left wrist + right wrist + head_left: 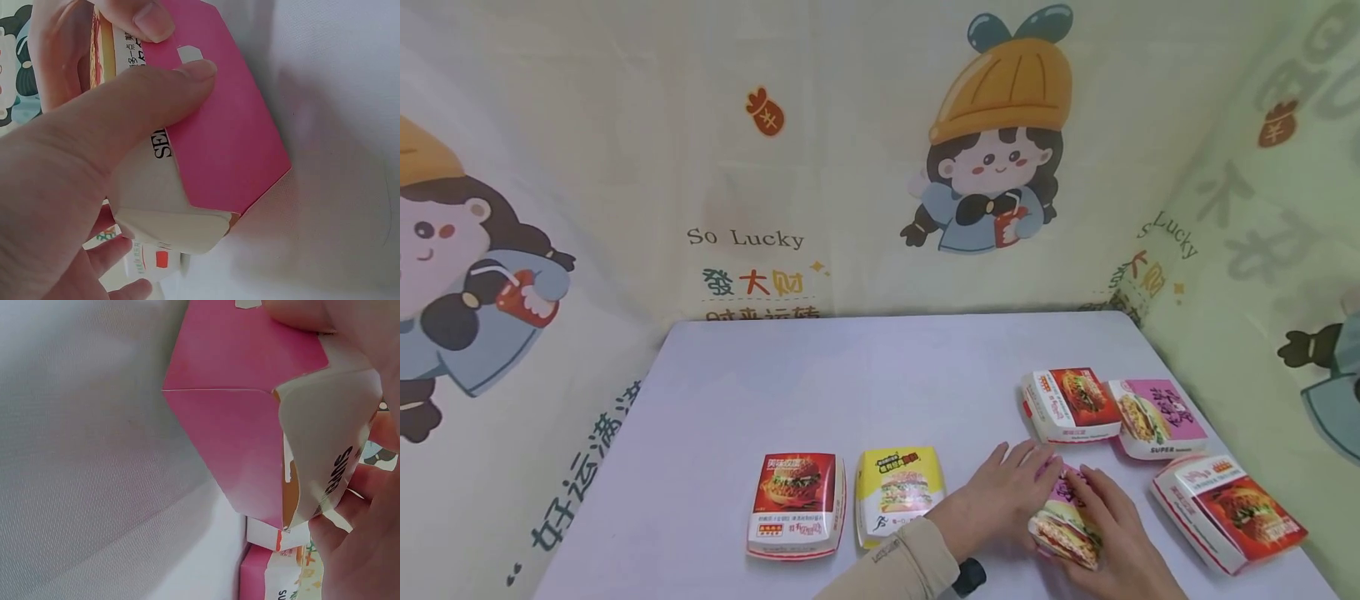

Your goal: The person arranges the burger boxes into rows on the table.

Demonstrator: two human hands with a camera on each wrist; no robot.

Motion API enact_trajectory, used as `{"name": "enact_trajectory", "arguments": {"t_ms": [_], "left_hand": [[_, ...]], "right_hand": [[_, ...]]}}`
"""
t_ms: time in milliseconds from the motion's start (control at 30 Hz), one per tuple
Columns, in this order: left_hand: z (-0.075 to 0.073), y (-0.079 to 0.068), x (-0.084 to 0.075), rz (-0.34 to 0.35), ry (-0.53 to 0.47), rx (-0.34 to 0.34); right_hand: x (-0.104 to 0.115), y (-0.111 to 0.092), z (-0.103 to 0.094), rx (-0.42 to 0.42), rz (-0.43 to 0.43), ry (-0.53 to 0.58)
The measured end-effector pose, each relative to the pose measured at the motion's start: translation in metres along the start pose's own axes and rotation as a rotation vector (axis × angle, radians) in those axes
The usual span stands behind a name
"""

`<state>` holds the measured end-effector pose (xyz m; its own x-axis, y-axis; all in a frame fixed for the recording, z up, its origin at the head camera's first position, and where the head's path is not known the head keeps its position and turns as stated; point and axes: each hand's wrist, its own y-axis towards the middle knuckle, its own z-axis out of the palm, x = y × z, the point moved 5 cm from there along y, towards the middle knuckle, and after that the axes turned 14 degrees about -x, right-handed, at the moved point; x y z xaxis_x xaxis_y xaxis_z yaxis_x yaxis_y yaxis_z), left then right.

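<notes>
A pink-and-white burger box [1065, 525] is between my two hands at the front right of the table in the head view. My left hand [1000, 500] holds its left side, and my right hand [1112, 529] grips its right side. In the left wrist view, the left thumb [181, 84] presses the pink front panel [231, 137] beside a small white tab, close to the other thumb. The right wrist view shows right-hand fingers [350, 509] round the white side of the lid, with a narrow gap at the corner beside the pink panel [231, 437].
A red-and-white burger box [796, 506] and a yellow one [898, 492] stand left of my hands. Behind them are another red-and-white box [1071, 406] and a pink one [1159, 419], side by side. A tilted red-and-white box [1228, 512] lies near the right edge.
</notes>
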<state>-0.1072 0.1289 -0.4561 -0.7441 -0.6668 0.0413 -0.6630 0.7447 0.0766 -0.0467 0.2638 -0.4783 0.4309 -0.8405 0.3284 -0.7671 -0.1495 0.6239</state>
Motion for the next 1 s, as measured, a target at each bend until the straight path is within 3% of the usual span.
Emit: {"name": "enact_trajectory", "arguments": {"t_ms": [267, 500, 567, 667, 800, 1000], "left_hand": [[0.0, -0.005, 0.002, -0.019, 0.017, 0.003], [-0.003, -0.012, 0.006, -0.03, 0.093, -0.148], [-0.003, -0.013, 0.006, -0.03, 0.087, -0.146], [-0.001, -0.015, 0.007, -0.036, 0.058, -0.087], [-0.002, -0.018, 0.01, -0.039, 0.042, -0.056], [-0.006, -0.021, 0.014, -0.049, 0.069, -0.143]], "right_hand": [[0.002, -0.003, 0.007, 0.106, 0.103, -0.007], [0.003, -0.005, 0.009, 0.159, 0.148, -0.054], [0.003, -0.005, 0.01, 0.175, 0.149, -0.066], [0.003, -0.004, 0.009, 0.17, 0.13, -0.071], [0.004, -0.002, 0.007, 0.108, 0.07, -0.058], [0.008, 0.003, 0.01, 0.077, 0.021, -0.005]]}}
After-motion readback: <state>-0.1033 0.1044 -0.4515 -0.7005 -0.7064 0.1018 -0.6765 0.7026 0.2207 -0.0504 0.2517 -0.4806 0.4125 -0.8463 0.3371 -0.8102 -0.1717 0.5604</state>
